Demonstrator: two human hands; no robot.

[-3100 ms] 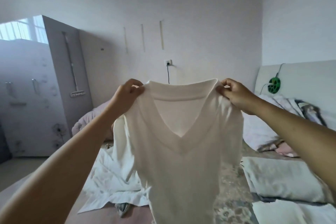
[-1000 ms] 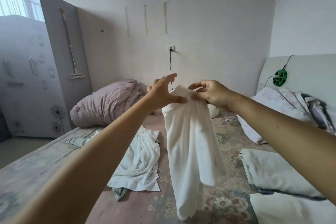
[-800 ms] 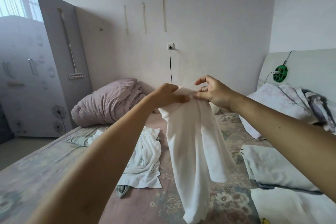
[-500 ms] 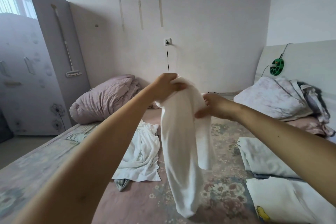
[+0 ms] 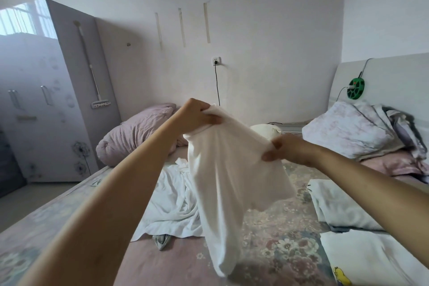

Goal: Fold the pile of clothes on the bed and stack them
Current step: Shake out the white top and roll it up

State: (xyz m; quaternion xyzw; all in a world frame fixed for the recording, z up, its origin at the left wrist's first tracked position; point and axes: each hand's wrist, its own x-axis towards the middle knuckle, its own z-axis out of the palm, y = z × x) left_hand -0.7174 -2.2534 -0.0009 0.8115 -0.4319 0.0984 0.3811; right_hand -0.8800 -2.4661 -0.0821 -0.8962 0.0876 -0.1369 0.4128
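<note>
A white V-neck top point(image 5: 222, 183) hangs in the air over the bed point(image 5: 181, 260), folded lengthwise. My left hand point(image 5: 197, 115) grips its upper end, raised in the middle of the view. My right hand point(image 5: 284, 150) pinches the fabric's edge lower down and to the right, so the cloth stretches between both hands. A sleeve flap droops under my right hand. A crumpled white garment point(image 5: 170, 206) lies on the bed behind the top, with a grey piece point(image 5: 162, 240) peeking from under it. Folded pale clothes point(image 5: 343, 208) and a folded white item with a yellow print point(image 5: 371, 260) lie at the right.
A rolled pink quilt point(image 5: 137, 134) lies at the far side of the bed. Pillows and bedding point(image 5: 355, 130) pile against the headboard at right, where a green cable reel point(image 5: 355, 88) hangs. A grey wardrobe point(image 5: 44, 104) stands at the left beside the floor.
The top was held spread by its shoulders; it has been brought together into a lengthwise fold. My left hand took the upper end, and my right hand slid down and right along the edge.
</note>
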